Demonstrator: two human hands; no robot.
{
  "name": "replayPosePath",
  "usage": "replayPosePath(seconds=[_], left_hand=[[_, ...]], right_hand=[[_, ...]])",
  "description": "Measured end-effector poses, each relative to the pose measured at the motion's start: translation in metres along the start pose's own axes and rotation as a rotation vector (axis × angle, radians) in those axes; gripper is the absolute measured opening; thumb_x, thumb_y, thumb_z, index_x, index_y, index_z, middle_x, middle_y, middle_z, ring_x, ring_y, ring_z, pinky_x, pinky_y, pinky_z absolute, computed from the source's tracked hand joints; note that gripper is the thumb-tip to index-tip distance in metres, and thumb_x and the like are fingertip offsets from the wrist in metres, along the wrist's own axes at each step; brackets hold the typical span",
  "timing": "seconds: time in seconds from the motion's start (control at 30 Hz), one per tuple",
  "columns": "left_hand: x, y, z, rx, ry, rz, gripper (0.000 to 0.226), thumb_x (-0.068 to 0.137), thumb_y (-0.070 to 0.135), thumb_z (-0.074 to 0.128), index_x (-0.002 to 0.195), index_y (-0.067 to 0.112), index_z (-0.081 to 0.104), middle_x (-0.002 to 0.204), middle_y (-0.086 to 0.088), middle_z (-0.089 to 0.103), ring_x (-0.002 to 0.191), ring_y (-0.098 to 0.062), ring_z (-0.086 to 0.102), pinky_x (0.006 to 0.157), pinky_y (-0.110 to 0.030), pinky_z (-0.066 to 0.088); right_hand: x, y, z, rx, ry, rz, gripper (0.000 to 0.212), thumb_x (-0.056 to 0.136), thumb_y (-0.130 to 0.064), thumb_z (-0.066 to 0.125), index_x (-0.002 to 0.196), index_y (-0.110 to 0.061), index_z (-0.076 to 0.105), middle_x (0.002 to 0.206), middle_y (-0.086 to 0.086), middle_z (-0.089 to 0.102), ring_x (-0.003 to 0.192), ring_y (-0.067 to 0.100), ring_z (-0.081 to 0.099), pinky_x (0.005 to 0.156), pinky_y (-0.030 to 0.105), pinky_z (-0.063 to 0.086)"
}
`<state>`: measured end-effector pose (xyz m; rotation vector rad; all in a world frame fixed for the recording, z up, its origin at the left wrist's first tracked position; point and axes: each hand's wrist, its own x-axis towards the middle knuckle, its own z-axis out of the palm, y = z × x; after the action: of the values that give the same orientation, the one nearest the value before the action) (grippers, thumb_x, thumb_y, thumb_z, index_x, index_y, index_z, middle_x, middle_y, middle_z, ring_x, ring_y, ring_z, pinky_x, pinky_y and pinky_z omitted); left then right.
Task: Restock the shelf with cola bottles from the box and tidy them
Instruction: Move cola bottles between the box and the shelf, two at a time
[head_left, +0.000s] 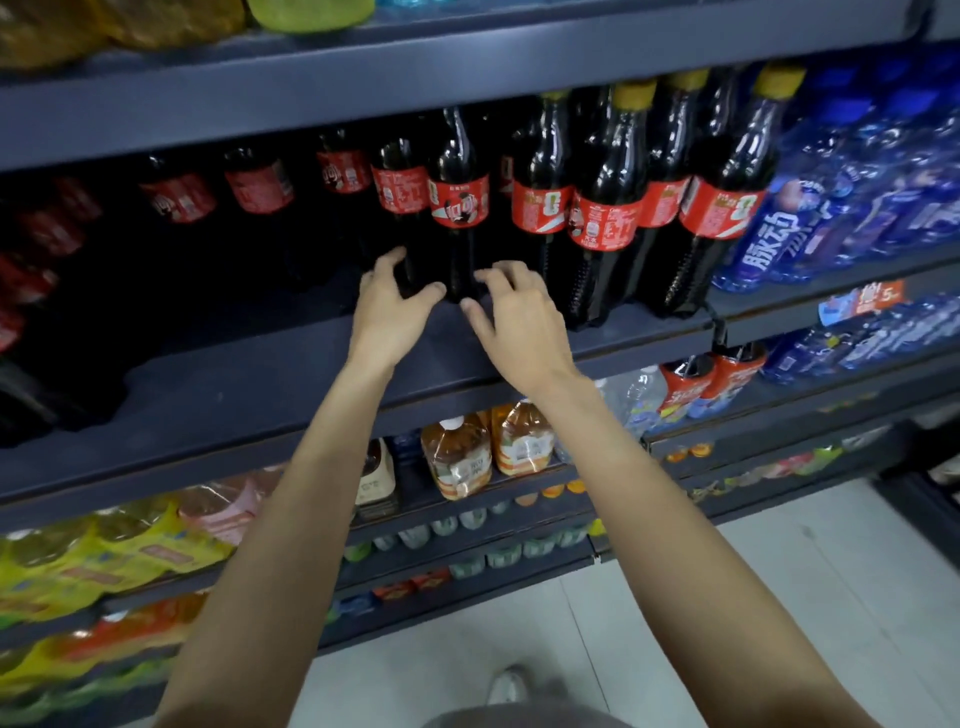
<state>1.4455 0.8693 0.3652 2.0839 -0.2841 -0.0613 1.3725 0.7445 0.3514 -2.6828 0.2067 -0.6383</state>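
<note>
**Inspector:** Presently, head view, the only one supplied. Both hands are at the base of one cola bottle (457, 208) standing near the front of the dark shelf (260, 374), a little above frame centre.

**Clerk:** State of the hands?

**Inspector:** The left hand (387, 306) has its fingers and thumb curled round the bottle's lower body from the nine o'clock side, though the bottle is dark there and contact is hard to confirm. The right hand (511, 317), at the bottle's three o'clock, has its fingers spread and lightly bent; whether the tips touch the bottle I cannot tell. It grips nothing.

**Clerk:** The rest of the stock?

**Inspector:** More cola bottles (602, 208) crowd the row toward three o'clock, tilted in this view. Others recede toward nine o'clock. No box is in view.

**Clerk:** Risks?

**Inspector:** In my judgement, a shove at the base alone could topple the tall bottle. It stands close to its neighbours, so it might knock them over the shelf lip.
</note>
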Motion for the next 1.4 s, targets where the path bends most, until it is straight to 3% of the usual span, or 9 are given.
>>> replayPosePath(seconds=[0.07,0.17,0.33,0.47,0.7,0.77,0.87,1.07,1.4], left_hand=[[-0.033,0.008,0.002,-0.081,-0.006,0.038,0.046,0.092,0.027,0.059,0.136,0.021,0.045,0.137,0.002,0.049,0.122,-0.010,0.048,0.098,-0.023,0.037],[-0.093,0.023,0.029,-0.206,0.026,0.174,0.022,0.096,0.021,0.053,0.117,0.021,0.058,0.109,0.014,0.064,0.102,0.003,0.058,0.096,-0.023,0.046],[-0.196,0.038,0.109,-0.321,-0.017,0.396,0.014,0.096,0.030,0.045,0.103,0.034,0.057,0.100,0.013,0.065,0.095,-0.012,0.064,0.084,-0.026,0.050],[-0.280,0.036,0.196,-0.306,-0.292,0.307,0.012,0.096,0.025,0.049,0.100,0.027,0.061,0.092,0.016,0.066,0.087,-0.003,0.064,0.077,-0.018,0.049],[-0.414,0.002,0.358,-0.047,-0.958,-0.217,0.015,0.095,0.006,0.050,0.101,0.012,0.063,0.094,-0.003,0.068,0.079,-0.015,0.062,0.066,-0.014,0.045],[-0.440,-0.002,0.397,0.109,-1.117,-0.222,0.017,0.095,0.009,0.052,0.107,0.010,0.063,0.105,-0.009,0.067,0.079,-0.012,0.060,0.062,-0.011,0.044],[-0.476,0.009,0.455,0.296,-1.289,-0.090,0.016,0.093,0.015,0.056,0.108,0.017,0.063,0.115,-0.009,0.066,0.091,-0.016,0.060,0.080,-0.024,0.047],[-0.550,0.044,0.573,0.567,-1.439,0.221,0.033,0.093,0.019,0.054,0.125,0.015,0.058,0.126,-0.001,0.061,0.114,-0.019,0.058,0.099,-0.029,0.043],[-0.649,0.133,0.779,0.640,-1.511,0.155,0.028,0.093,0.019,0.055,0.120,0.013,0.062,0.123,-0.007,0.063,0.112,-0.023,0.058,0.090,-0.026,0.045]], right_hand=[[-0.023,0.015,-0.012,0.040,-0.016,-0.100,0.037,0.097,-0.029,0.049,0.130,-0.011,0.051,0.127,0.008,0.052,0.118,0.027,0.046,0.086,0.040,0.047],[-0.081,0.049,-0.035,0.022,0.040,-0.144,0.035,0.094,-0.027,0.051,0.125,-0.012,0.056,0.106,0.008,0.065,0.097,0.028,0.061,0.068,0.039,0.053],[-0.215,0.112,-0.087,0.062,0.120,0.037,0.037,0.094,-0.030,0.047,0.126,-0.015,0.055,0.103,0.002,0.068,0.062,0.019,0.063,0.048,0.030,0.050],[-0.341,0.165,-0.122,0.097,0.131,0.311,0.037,0.093,-0.033,0.046,0.124,-0.018,0.056,0.102,0.000,0.067,0.082,0.020,0.067,0.059,0.036,0.054],[-0.555,0.250,-0.176,0.142,0.030,0.983,0.031,0.093,-0.027,0.057,0.123,-0.020,0.056,0.117,-0.002,0.063,0.101,0.013,0.061,0.082,0.029,0.047],[-0.604,0.269,-0.188,0.195,0.024,1.151,0.036,0.092,-0.026,0.058,0.127,-0.018,0.054,0.121,0.001,0.061,0.103,0.017,0.060,0.086,0.030,0.047],[-0.666,0.296,-0.204,0.271,0.085,1.371,0.038,0.091,-0.024,0.059,0.128,-0.015,0.053,0.121,0.004,0.061,0.102,0.020,0.059,0.086,0.030,0.045],[-0.765,0.371,-0.234,0.382,0.170,1.706,0.039,0.090,-0.020,0.058,0.128,-0.015,0.053,0.118,0.006,0.064,0.107,0.024,0.059,0.087,0.028,0.042],[-0.891,0.554,-0.368,0.337,-0.202,1.774,0.045,0.095,-0.026,0.052,0.137,-0.012,0.045,0.133,0.005,0.056,0.118,0.023,0.054,0.097,0.029,0.040]])
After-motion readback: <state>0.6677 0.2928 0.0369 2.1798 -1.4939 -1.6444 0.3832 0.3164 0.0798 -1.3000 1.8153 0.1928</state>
